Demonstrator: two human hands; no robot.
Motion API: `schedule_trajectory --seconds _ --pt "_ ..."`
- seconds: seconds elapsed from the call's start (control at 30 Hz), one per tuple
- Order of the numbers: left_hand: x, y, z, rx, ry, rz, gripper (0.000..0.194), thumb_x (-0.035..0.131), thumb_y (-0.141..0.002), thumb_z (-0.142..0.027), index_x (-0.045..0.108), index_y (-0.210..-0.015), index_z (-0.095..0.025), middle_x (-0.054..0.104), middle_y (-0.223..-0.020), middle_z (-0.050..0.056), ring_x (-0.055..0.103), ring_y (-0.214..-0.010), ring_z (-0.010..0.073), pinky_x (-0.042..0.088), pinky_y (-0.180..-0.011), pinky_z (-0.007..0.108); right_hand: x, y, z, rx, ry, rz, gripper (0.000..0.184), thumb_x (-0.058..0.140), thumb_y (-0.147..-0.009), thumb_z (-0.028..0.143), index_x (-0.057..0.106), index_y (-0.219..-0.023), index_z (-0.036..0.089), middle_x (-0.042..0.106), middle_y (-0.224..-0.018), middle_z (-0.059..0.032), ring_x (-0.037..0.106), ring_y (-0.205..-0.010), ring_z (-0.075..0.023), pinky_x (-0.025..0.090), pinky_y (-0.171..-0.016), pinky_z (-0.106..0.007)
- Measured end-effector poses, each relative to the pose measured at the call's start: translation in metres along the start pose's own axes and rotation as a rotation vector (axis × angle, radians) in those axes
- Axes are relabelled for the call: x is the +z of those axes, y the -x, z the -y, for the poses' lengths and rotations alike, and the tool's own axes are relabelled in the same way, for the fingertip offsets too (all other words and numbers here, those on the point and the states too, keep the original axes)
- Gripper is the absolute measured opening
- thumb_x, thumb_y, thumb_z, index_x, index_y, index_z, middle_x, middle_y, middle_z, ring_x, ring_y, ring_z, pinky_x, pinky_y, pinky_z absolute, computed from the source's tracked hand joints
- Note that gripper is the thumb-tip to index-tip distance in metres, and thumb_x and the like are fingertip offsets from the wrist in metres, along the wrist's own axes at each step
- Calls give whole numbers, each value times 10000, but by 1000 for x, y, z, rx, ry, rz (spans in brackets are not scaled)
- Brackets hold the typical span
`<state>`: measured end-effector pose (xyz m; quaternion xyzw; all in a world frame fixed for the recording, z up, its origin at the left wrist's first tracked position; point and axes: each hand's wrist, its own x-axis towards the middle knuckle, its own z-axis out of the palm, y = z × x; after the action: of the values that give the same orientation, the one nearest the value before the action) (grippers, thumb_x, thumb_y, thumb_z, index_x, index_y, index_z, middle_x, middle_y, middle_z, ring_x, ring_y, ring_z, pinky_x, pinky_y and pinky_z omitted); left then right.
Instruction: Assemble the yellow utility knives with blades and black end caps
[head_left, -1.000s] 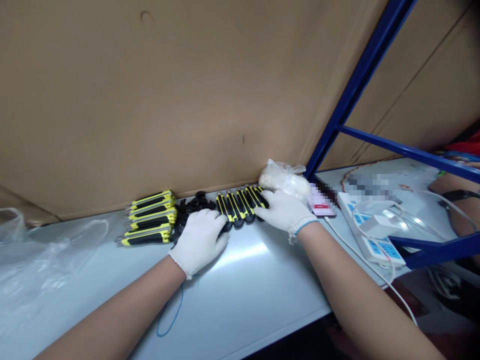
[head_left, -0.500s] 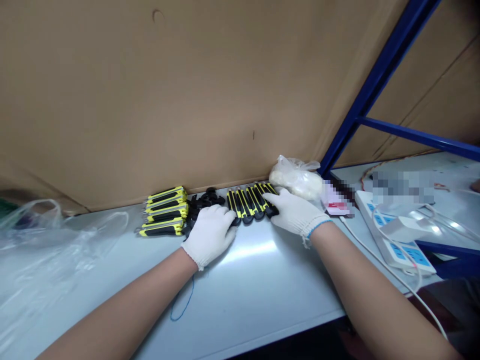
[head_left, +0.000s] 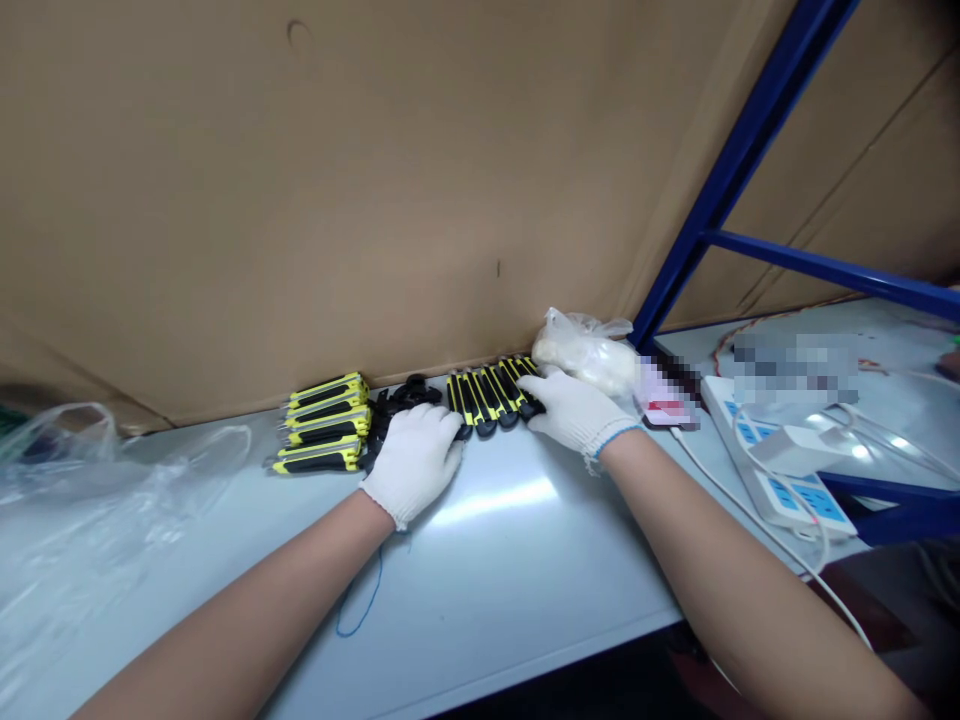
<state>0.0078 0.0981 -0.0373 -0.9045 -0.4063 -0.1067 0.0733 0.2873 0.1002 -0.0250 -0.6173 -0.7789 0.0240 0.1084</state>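
Both my hands wear white knit gloves. A row of several yellow-and-black utility knives (head_left: 489, 392) lies side by side at the back of the pale table (head_left: 495, 560). My left hand (head_left: 415, 462) rests at the left end of that row, fingers curled against the knives. My right hand (head_left: 574, 410) lies flat on the row's right end, fingers stretched over the knives. A separate stack of the same knives (head_left: 324, 423) sits to the left. Black plastic parts (head_left: 397, 402) lie between the stack and the row.
A cardboard wall (head_left: 337, 190) stands right behind the knives. A clear bag of white material (head_left: 589, 350) sits at the right end of the row. A white power strip (head_left: 780, 455) with cables lies further right, under a blue rack frame (head_left: 720, 190). Crumpled clear plastic (head_left: 82, 500) lies left.
Both hands have pressed slightly inward on the knife row, which looks a little tighter. The camera view has shifted a bit.
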Motion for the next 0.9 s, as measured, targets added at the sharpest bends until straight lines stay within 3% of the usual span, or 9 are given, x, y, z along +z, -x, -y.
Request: schedule_trajectory --seconds 0.4,0.57,0.73,0.9 --pt "0 0 0 -31 9 -6 157 551 -1041 -305 672 -1081 -213 726 -1095 101 620 -1102 326 448 -927 468 3 0 5 15 15 -12 532 679 -860 231 683 -1392 231 648 -1276 -152 666 -997 -265 461 -848 -352" --pt "-7 4 -8 -48 -9 -28 199 598 -1013 -349 689 -1125 -213 721 -1119 114 619 -1104 335 456 -924 477 2 4 10 21 17 -9 637 777 -790 401 661 -1393 232 643 -1245 -155 676 -947 -285 475 -799 -360" --pt "-42 8 2 -93 -50 -70 239 542 -1019 -354 726 -996 -204 727 -1006 113 651 -989 314 468 -900 468 11 1 19 78 87 -39 670 779 -816 592 659 -1348 203 621 -1256 -172 687 -948 -308 483 -784 -371" --pt "-85 31 50 -261 -54 28 356 433 -1036 -324 702 -831 -212 726 -839 69 650 -773 248 436 -717 381 12 -3 22 90 110 -17 633 748 -860 637 668 -1305 195 616 -1219 -177 695 -942 -326 484 -765 -381"
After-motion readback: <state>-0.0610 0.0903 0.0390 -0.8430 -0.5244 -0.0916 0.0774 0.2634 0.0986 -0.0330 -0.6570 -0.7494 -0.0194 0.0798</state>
